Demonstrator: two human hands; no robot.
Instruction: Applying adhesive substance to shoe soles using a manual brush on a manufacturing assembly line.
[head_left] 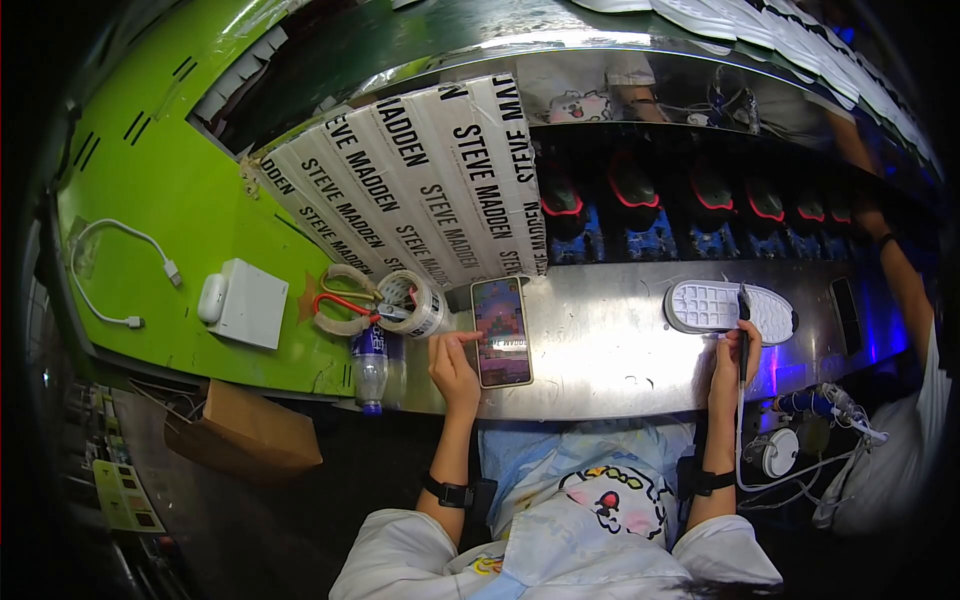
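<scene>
My left hand rests beside a phone lying face up on the metal bench, its index finger stretched out onto the lit screen. The screen shows a reddish, blocky picture. In my right hand is a thin black pen-like tool with a white cord running down past the wrist. Its upper end reaches over a white shoe sole, which lies on the bench with its gridded side up. Whether the tool touches the sole I cannot tell.
Left of the phone are tape rolls, red-handled scissors and a bottle. Behind stands a printed carton. Dark red-rimmed shoe parts line the back. A white charger box sits on green board; another person's arm is right.
</scene>
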